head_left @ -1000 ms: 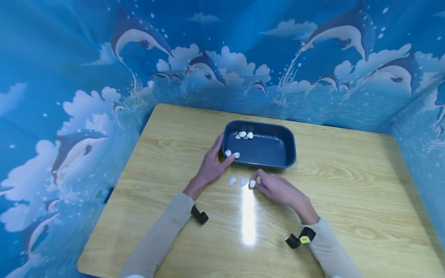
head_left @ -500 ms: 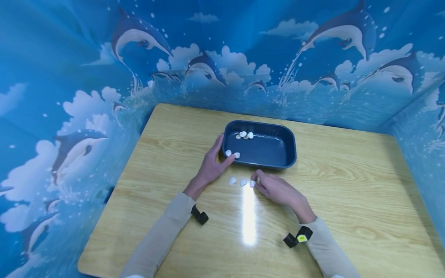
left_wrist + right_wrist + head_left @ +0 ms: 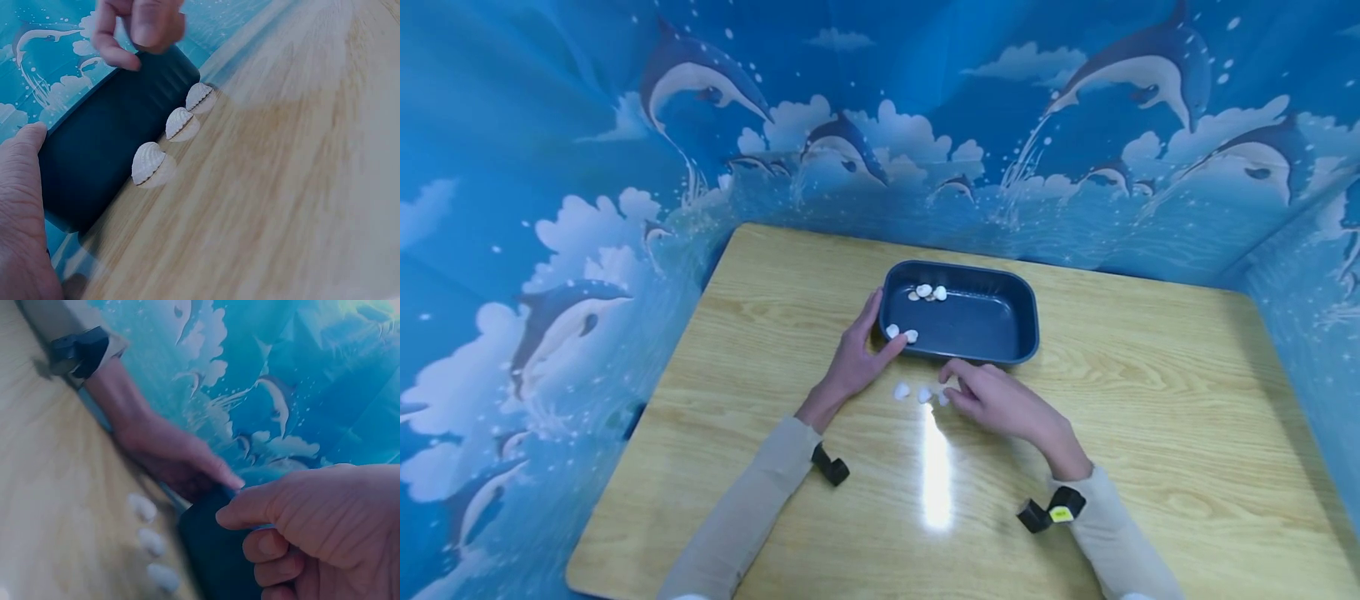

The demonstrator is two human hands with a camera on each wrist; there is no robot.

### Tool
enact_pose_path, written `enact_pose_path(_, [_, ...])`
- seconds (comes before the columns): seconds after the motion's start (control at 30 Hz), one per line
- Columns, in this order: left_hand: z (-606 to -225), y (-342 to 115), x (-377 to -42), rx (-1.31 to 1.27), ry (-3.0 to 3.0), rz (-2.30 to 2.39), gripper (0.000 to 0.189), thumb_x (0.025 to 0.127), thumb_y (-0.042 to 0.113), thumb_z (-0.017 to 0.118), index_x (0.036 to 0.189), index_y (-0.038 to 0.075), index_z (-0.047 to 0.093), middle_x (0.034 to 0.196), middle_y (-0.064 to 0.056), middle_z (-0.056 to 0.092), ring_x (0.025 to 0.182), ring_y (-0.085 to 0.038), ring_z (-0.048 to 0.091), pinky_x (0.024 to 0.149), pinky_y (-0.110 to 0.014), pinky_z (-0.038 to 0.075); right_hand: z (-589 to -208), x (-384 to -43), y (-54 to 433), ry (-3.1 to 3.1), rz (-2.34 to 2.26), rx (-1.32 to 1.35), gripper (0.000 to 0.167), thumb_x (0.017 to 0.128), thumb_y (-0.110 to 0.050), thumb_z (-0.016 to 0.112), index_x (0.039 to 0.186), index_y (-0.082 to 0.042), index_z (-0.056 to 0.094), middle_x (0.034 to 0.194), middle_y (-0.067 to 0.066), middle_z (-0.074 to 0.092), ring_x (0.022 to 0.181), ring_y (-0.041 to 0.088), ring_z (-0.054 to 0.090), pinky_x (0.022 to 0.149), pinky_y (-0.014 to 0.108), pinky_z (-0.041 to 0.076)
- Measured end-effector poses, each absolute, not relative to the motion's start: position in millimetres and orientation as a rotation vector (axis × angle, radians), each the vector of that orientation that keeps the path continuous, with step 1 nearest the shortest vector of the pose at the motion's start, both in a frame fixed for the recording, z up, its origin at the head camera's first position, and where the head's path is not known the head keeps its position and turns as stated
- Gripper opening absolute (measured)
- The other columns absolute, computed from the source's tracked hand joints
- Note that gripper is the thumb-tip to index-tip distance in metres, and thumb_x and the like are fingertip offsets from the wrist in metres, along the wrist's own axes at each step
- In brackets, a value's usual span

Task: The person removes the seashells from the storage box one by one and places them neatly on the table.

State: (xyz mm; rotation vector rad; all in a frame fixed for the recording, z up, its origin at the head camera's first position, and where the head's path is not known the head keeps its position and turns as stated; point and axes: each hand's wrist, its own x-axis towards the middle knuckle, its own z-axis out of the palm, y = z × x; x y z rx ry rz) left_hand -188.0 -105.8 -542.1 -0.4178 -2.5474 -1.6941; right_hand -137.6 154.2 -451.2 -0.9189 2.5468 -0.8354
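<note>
head view has a blue tray (image 3: 977,329) on the wooden table (image 3: 1135,400), left hand (image 3: 853,354) at its left end, fingers spread along the outside, thumb at the near corner. right hand (image 3: 1002,404) hangs over the near side, thumb and index apart, other fingers loosely curled, not pinching anything. three white shells (image 3: 924,395) sit in a row on the wood just in front of the tray, the rightmost partly hidden by the right thumb, though the left wrist cam shows a gap between hand and shells. more shells inside: two by the left thumb, a little cluster near the far wall. dolphin backdrop (image 3: 880,212) behind it all
</note>
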Motion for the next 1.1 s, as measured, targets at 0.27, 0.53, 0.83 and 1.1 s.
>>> enact_pose_path(0.27, [-540, -106, -188, -0.427, -2.540, -1.683, 0.095, 0.099, 0.056, 0.064, 0.168, 0.011, 0.017, 0.175, -0.008, 0.015, 0.159, -0.013, 0.013, 0.130, -0.042, 0.019, -429, -153, 147, 2.591, -0.880, -1.017, 0.013, 0.103, -0.007, 0.063, 0.114, -0.005, 0.070, 0.063, -0.012, 0.045, 0.052, 0.003, 0.040, 0.048, 0.023, 0.037])
enact_pose_path(0.53, [-540, -105, -187, -0.425, -2.542, -1.719, 0.093, 0.100, 0.050, 0.065, 0.169, 0.013, 0.015, 0.176, -0.007, 0.013, 0.159, -0.012, 0.012, 0.130, -0.043, 0.019, -434, -179, 148, 2.733, -0.871, -0.861, 0.016, 0.105, -0.013, 0.063, 0.117, -0.004, 0.070, 0.062, -0.006, 0.047, 0.051, 0.010, 0.042, 0.047, 0.026, 0.034])
enact_pose_path(0.83, [-538, -104, -186, -0.389, -2.557, -1.707, 0.091, 0.100, 0.043, 0.068, 0.169, 0.017, 0.016, 0.176, -0.006, 0.014, 0.160, -0.018, 0.015, 0.129, -0.047, 0.021, -446, -205, 142, 2.761, -0.814, -0.814, 0.023, 0.103, -0.015, 0.067, 0.122, -0.002, 0.067, 0.065, -0.002, 0.050, 0.055, 0.013, 0.046, 0.051, 0.028, 0.037])
enact_pose_path(1.1, [-539, -104, -185, -0.389, -2.561, -1.681, 0.089, 0.100, 0.040, 0.069, 0.169, 0.015, 0.017, 0.175, -0.007, 0.017, 0.160, -0.017, 0.016, 0.129, -0.045, 0.021, -453, -221, 134, 2.688, -0.800, -0.828, 0.021, 0.102, -0.015, 0.069, 0.120, -0.004, 0.072, 0.065, -0.002, 0.052, 0.056, 0.013, 0.048, 0.052, 0.029, 0.040])
